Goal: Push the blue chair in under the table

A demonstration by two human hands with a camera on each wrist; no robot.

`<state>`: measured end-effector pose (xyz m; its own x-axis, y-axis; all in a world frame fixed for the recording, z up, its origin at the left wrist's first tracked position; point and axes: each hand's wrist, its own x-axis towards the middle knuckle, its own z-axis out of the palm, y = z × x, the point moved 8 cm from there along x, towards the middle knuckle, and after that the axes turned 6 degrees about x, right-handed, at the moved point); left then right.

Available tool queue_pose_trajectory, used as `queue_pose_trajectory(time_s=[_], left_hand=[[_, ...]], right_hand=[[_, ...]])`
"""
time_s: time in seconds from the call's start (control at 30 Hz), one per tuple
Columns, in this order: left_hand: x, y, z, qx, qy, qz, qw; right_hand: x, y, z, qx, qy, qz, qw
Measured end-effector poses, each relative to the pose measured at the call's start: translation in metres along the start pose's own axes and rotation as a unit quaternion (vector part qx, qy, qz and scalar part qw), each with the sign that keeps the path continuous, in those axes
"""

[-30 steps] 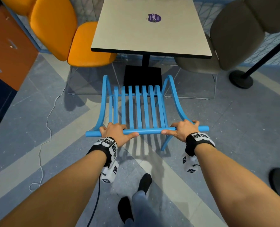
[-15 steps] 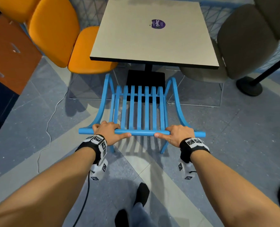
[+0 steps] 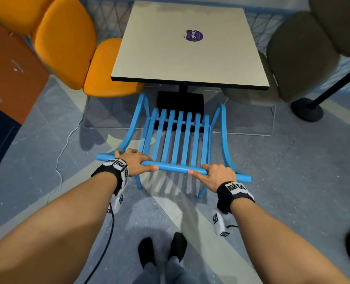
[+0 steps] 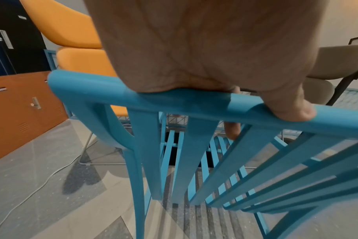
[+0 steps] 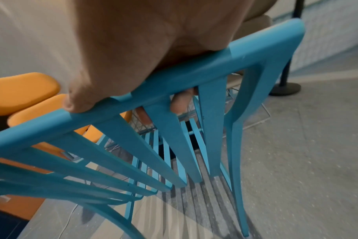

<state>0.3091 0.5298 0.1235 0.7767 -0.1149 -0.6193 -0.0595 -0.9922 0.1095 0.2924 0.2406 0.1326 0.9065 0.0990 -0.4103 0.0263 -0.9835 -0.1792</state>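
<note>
The blue chair (image 3: pixel 177 140) with a slatted back stands in front of the square beige table (image 3: pixel 190 58), its front ends of the armrests close under the table's near edge. My left hand (image 3: pixel 136 160) grips the left part of the chair's top rail (image 3: pixel 174 168), thumb along the near side. My right hand (image 3: pixel 215 176) grips the right part of the same rail. In the left wrist view my palm lies over the rail (image 4: pixel 174 100) with fingers curled behind it. In the right wrist view my fingers (image 5: pixel 180 103) wrap behind the rail (image 5: pixel 174 76).
An orange chair (image 3: pixel 77 54) stands at the table's left, a grey-brown chair (image 3: pixel 297 64) at its right. The table's black base (image 3: pixel 180 101) sits ahead of the blue seat. A black post base (image 3: pixel 306 109) is at right, a white cable (image 3: pixel 61 152) lies on the floor at left.
The blue chair has slid forward toward the table with both hands on its rail; its armrest ends now sit nearer the table edge. I have stepped forward too.
</note>
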Motion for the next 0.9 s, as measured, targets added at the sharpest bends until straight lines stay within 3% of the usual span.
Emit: queue_pose_trajectory(time_s=[0.1,0.33,0.53,0.9], left_hand=[[-0.005,-0.002,0.0,0.034,-0.033,0.009,0.999],[-0.003,-0.006,-0.003,0.072,-0.032,0.055,0.995],[-0.012,-0.024,0.0,0.103,0.015,-0.013,0.995],[-0.023,-0.008,0.005,0.062,0.02,-0.016,0.998]], right_hand=[[-0.013,-0.004,0.009,0.01,0.005,0.013,1.0],[-0.031,-0.01,0.021,0.056,0.008,0.019,0.998],[-0.047,0.009,0.026,0.028,0.072,0.062,0.995],[-0.042,0.032,0.025,0.04,0.021,0.063,0.997]])
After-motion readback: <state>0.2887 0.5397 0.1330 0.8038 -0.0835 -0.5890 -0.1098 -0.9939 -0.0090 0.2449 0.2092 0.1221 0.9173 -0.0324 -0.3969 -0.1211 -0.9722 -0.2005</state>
